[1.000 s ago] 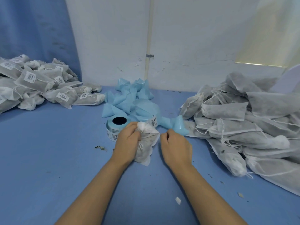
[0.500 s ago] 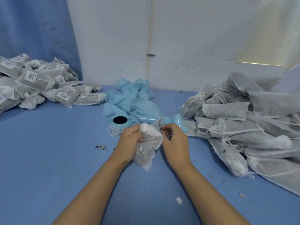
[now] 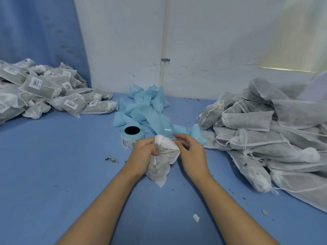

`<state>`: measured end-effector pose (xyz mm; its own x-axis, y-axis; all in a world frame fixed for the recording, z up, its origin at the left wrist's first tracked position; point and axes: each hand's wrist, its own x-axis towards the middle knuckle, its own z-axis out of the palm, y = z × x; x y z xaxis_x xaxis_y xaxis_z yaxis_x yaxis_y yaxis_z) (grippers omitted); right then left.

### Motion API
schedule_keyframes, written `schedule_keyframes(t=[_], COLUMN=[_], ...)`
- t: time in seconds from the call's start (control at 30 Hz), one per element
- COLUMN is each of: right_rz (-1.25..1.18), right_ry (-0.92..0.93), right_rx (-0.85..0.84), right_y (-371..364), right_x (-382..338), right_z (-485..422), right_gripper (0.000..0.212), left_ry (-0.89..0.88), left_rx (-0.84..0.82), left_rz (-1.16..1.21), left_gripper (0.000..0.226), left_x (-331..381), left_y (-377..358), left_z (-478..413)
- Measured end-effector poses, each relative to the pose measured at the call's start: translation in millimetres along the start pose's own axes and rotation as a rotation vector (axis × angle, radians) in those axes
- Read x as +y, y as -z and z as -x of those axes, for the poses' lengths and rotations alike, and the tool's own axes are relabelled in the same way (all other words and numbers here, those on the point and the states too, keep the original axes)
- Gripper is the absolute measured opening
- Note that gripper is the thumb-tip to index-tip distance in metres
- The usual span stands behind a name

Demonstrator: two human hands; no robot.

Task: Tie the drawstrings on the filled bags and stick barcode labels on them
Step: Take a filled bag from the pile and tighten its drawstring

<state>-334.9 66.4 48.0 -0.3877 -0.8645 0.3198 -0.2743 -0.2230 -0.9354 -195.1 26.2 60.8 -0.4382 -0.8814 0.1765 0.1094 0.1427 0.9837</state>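
A filled white drawstring bag [image 3: 163, 164] stands nearly upright on the blue table, its gathered neck pointing up. My left hand [image 3: 144, 154] grips it around the neck from the left. My right hand [image 3: 192, 152] is at the neck from the right, with fingers curled at the top where the thin string runs; the string there is too fine to make out. A roll of barcode labels [image 3: 131, 137] lies just behind my left hand, with its pale blue backing strip [image 3: 155, 119] trailing toward the wall.
A heap of untied grey-white bags [image 3: 276, 138] fills the right side. A pile of tied, labelled bags [image 3: 44, 92] lies at the back left. Crumpled blue backing paper [image 3: 146, 99] sits against the wall. Leaf crumbs [image 3: 111, 160] and a paper scrap [image 3: 196, 218] dot the blue table [image 3: 53, 174].
My right hand has moved left from beside the bag up to its neck. The bag has tipped a little more upright in my left hand.
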Motion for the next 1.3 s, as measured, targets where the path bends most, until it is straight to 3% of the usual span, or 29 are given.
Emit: schedule_keyframes(t=[0.37,0.53,0.6,0.8,0.9,1.03,1.3], right_rz=[-0.1,-0.038,-0.114,-0.235,-0.398,-0.57,-0.744], right_ry=[-0.068,-0.045,-0.086,-0.145,-0.19,-0.31,-0.587], right_rx=[0.075,0.338,0.392,0.327,0.319,0.287,0.21], right_y=[2.5,8.4,8.2,5.0,3.5,1.0,-11.0], right_x=[2.7,5.4,4.2,-2.1,-5.6,-10.7,-29.4], right_z=[-4.9,-6.3,-6.1,-4.4,-2.1,-1.4,2.6], right_gripper=[0.017,0.014,0.016,0.024,0.015,0.018,0.005], left_ry=[-0.025,-0.037,-0.072,-0.192,-0.228,-0.251,-0.257], left_rx=[0.004,0.171,0.194,0.222,0.243,0.293,0.416], left_rz=[0.009,-0.039,-0.057,-0.048,-0.097,-0.125,-0.077], left_gripper=[0.033,0.024,0.034,0.064,0.065,0.062,0.054], left_x=[-0.9,-9.1,-9.7,-4.5,-3.9,-1.2,4.3], left_y=[-0.3,2.4,3.4,0.7,-2.1,-9.4,-16.2], left_z=[0.1,-6.3,-6.6,-7.7,-6.8,-5.9,-8.2])
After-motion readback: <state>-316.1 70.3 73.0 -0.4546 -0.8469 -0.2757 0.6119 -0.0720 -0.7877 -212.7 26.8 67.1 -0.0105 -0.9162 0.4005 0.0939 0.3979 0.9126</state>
